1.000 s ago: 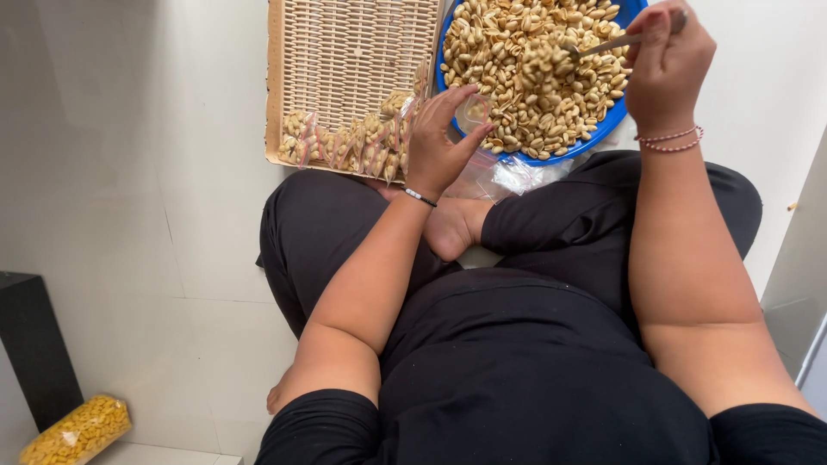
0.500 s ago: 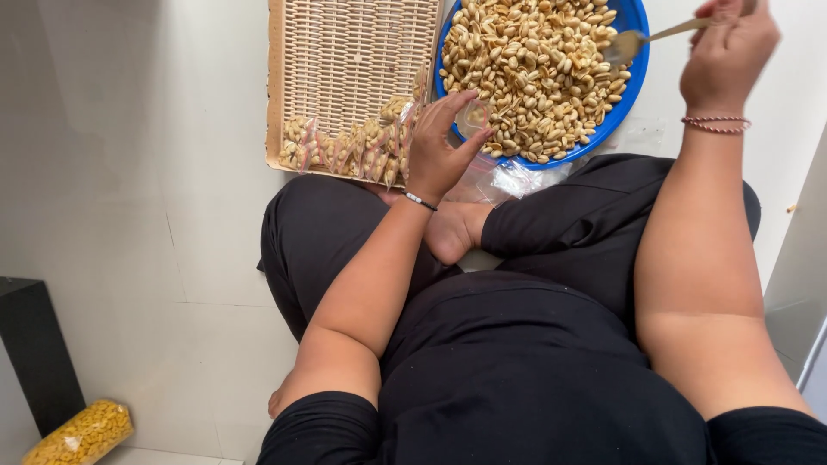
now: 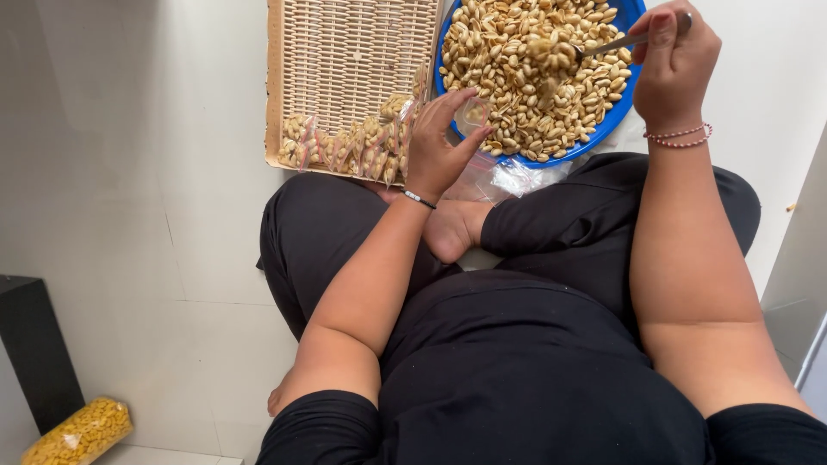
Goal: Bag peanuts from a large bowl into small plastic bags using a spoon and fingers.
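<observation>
- Gripping a spoon (image 3: 622,41) by its handle, the right hand (image 3: 676,62) is now back over the blue bowl (image 3: 622,116) after lifting clear half a second ago, and the spoon's tip is carrying a heap of peanuts (image 3: 525,77).
- The left hand (image 3: 437,145) is staying at the bowl's near rim, pinching a small clear bag (image 3: 473,114) open between thumb and fingers.
- The loaded spoon is sitting just above and beside the bag, so another filling looks under way.
- Filled packets (image 3: 345,146) are lying in a row along the near edge of the wicker tray (image 3: 362,52).
- Spare clear bags (image 3: 508,176) are resting on the person's lap.
- A larger bag of yellow snacks (image 3: 77,430) is lying on the floor, well apart.
</observation>
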